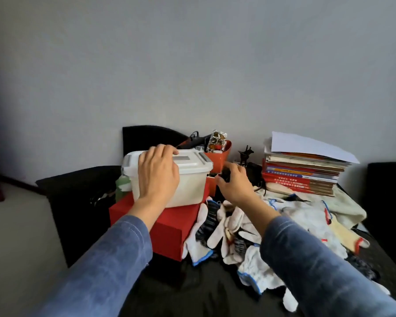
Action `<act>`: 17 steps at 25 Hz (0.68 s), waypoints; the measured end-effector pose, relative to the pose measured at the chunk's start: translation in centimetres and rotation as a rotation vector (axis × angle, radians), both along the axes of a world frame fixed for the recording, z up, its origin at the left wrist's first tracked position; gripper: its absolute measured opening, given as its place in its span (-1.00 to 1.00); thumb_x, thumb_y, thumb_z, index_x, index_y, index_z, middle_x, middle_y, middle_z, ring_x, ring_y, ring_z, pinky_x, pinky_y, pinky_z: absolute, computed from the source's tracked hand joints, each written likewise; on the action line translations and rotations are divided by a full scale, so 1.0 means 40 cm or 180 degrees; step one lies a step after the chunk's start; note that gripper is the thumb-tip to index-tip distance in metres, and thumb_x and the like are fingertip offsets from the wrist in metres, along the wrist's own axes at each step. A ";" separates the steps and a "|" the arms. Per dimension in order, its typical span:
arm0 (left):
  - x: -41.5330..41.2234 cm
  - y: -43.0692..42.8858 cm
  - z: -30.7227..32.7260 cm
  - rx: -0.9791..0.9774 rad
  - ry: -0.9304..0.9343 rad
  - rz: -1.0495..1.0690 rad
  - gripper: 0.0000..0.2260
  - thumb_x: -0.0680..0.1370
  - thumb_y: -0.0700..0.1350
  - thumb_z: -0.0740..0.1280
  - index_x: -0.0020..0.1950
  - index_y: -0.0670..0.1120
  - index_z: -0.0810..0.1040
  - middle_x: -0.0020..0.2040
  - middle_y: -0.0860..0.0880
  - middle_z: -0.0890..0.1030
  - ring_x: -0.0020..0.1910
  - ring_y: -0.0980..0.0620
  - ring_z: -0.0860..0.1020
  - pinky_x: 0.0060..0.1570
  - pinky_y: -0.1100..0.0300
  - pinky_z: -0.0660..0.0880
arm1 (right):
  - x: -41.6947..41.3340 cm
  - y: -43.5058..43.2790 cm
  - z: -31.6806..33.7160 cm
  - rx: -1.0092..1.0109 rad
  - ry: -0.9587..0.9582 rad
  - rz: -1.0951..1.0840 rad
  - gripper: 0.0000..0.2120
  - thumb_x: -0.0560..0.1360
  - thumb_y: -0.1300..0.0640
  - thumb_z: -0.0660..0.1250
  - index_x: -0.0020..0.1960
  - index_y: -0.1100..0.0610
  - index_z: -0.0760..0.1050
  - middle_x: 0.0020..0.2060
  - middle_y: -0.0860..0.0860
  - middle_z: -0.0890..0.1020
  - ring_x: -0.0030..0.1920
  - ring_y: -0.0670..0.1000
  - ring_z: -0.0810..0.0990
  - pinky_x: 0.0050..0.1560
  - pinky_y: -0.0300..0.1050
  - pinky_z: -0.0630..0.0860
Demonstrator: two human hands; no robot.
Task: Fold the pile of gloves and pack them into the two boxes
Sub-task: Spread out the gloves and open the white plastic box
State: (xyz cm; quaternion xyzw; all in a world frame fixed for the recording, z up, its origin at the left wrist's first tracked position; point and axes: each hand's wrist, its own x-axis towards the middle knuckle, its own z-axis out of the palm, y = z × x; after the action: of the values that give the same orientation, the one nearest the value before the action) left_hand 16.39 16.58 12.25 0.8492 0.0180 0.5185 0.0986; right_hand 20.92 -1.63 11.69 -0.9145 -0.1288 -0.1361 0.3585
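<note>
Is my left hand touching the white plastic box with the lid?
Touching. The head view shows the left hand lying over the white plastic lidded box, fingers on its lid.

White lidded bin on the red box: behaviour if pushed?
Likely rigid: the white plastic bin shows square walls under the left hand. Probably slides, not tips, sitting flat on the red box. Closed, so weight is unclear.
</note>
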 end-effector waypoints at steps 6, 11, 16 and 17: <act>0.046 0.187 0.020 -0.0379 0.0924 0.0724 -0.71 0.52 -0.21 0.30 0.25 -0.11 0.51 0.31 -0.12 0.46 0.32 -0.14 0.36 0.21 -0.04 0.37 | 0.107 0.113 0.003 -0.0220 0.0197 0.0183 -0.54 0.62 0.05 -0.02 0.51 -0.03 0.10 0.50 0.12 0.11 0.43 0.21 0.24 0.39 0.07 0.25; 0.068 0.245 0.023 -0.1899 0.1924 0.0563 -0.69 0.56 -0.01 0.28 0.29 -0.03 0.50 0.21 -0.14 0.57 0.13 -0.21 0.55 0.00 0.05 0.52 | 0.143 0.144 0.012 0.0431 0.0345 0.0034 -0.60 0.60 0.04 0.01 0.41 0.06 0.29 0.31 0.19 0.42 0.24 0.20 0.44 0.23 0.03 0.39; 0.027 0.207 0.044 -0.2225 0.1615 0.0843 -0.69 0.53 -0.02 0.35 0.25 -0.04 0.51 0.22 -0.14 0.55 0.19 -0.20 0.52 0.03 0.04 0.47 | 0.121 0.096 0.035 0.0626 0.0625 -0.0697 -0.56 0.53 -0.09 0.18 0.29 0.17 0.31 0.10 0.13 0.56 0.00 0.16 0.60 -0.04 0.07 0.58; 0.010 0.194 0.052 -0.2288 0.1656 0.0924 -0.65 0.52 0.00 0.36 0.26 -0.10 0.48 0.23 -0.16 0.54 0.20 -0.22 0.51 0.03 0.03 0.46 | 0.108 0.076 0.042 0.0573 0.0741 -0.0782 -0.48 0.52 -0.12 0.20 0.33 0.20 0.26 0.14 0.14 0.54 0.01 0.17 0.60 -0.12 0.05 0.59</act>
State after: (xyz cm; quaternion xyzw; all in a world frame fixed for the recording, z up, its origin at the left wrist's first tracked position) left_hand 16.80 24.32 14.34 0.8517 0.3392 0.2577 0.3052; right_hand 25.23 1.40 13.38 -0.8972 0.0389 -0.0830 0.4321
